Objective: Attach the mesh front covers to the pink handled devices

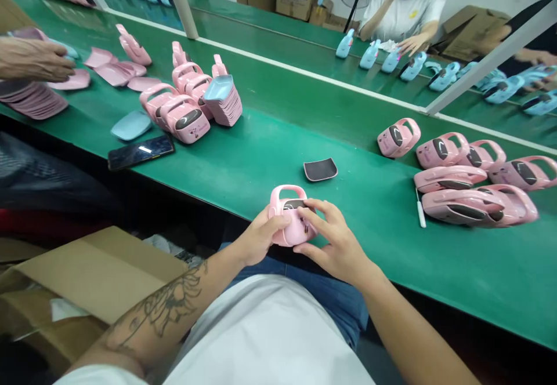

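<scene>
My left hand (261,235) grips the left side of a pink plastic handled device (292,225), just above the near edge of the green workbench (261,191). My right hand (331,240) holds its right side, with fingers across a dark oval panel on its face. Beyond my hands, a black pad with a pink rim (321,170) lies on the bench. A white-handled small tool (420,210) lies to the right, beside a group of similar pink devices (452,170).
Pink devices and a stack of pink shells (223,102) stand at left, near a phone (141,152). A co-worker's hand (37,59) reaches among pink parts. Another person (402,17) works beside blue devices (413,66) on a far bench. A cardboard box (87,278) sits at lower left.
</scene>
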`<state>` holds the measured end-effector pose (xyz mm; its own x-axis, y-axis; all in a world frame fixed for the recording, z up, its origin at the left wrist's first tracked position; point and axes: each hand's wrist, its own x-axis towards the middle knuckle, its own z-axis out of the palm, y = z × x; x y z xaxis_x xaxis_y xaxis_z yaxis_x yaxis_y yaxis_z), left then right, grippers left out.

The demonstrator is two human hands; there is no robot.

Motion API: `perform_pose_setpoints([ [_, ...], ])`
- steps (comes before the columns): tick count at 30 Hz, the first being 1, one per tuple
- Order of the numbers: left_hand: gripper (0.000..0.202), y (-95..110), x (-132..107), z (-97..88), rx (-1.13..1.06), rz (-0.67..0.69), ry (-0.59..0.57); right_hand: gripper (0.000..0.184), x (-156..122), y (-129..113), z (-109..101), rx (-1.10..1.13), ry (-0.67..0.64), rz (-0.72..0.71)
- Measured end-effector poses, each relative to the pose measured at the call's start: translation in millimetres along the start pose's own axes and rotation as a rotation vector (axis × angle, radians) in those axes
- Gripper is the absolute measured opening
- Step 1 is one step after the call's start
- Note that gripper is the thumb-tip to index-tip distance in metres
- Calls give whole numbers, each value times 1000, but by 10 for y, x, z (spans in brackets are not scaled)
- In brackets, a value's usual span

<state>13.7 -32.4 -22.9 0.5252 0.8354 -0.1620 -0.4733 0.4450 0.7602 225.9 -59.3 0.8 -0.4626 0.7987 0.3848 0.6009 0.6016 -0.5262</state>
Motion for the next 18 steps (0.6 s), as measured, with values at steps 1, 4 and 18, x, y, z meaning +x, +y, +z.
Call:
perform_pose_setpoints([
  [1,62,17,1,12,-10,-22,-27,67,17,5,-19,-6,-4,-20],
  [4,58,64,-10,45,-25,-68,-78,58,34,-4,-57,7,-12,-37],
  [18,72,220,-4,128,-69,-140,-192,57,23,-33,-134,101,-18,34],
])
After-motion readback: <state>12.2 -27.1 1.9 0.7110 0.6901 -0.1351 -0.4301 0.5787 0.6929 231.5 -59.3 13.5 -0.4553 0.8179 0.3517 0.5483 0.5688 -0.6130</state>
